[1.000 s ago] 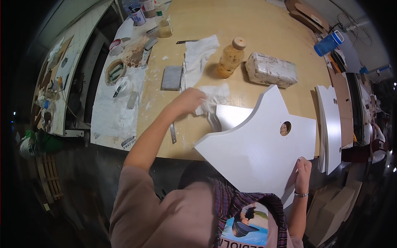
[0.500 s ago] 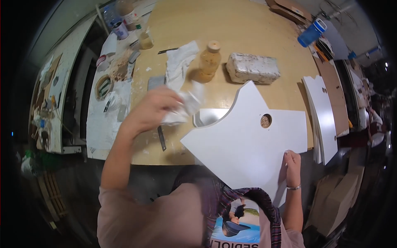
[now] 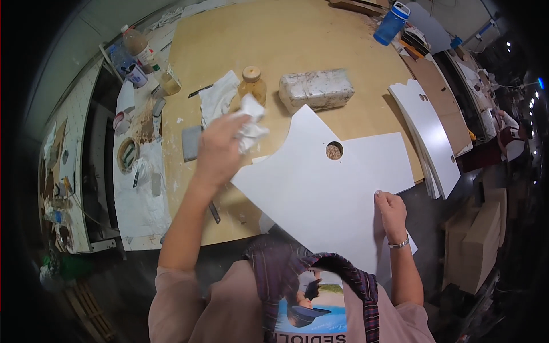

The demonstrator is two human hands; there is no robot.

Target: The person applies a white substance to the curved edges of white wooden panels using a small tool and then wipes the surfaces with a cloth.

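Note:
A crumpled white cloth [image 3: 251, 127] is in my left hand [image 3: 220, 150], whose fingers are closed round it just beyond the left tip of a white board [image 3: 320, 197]. This board is flat, with a curved cut-out, a pointed corner and a round hole showing speckled brown. It overhangs the table's near edge toward my body. My right hand [image 3: 393, 214] grips the board's near right edge, thumb on top. Beneath the board, part of another white piece peeks out. By the left hand stands a bottle [image 3: 252, 86] of yellowish liquid, partly hidden by the cloth.
On the tan table [image 3: 274, 34] lie a plastic-wrapped block [image 3: 317, 91], another white cloth [image 3: 220, 94], a grey pad [image 3: 191, 143] and a dark thin tool [image 3: 214, 212]. White boards [image 3: 426, 137] are stacked at the right edge. A blue bottle [image 3: 392, 24] stands at far right.
My left hand and its cloth have shifted right relative to the table, nearer the board's curved edge. The whole view has turned slightly. My right hand keeps its hold on the board.

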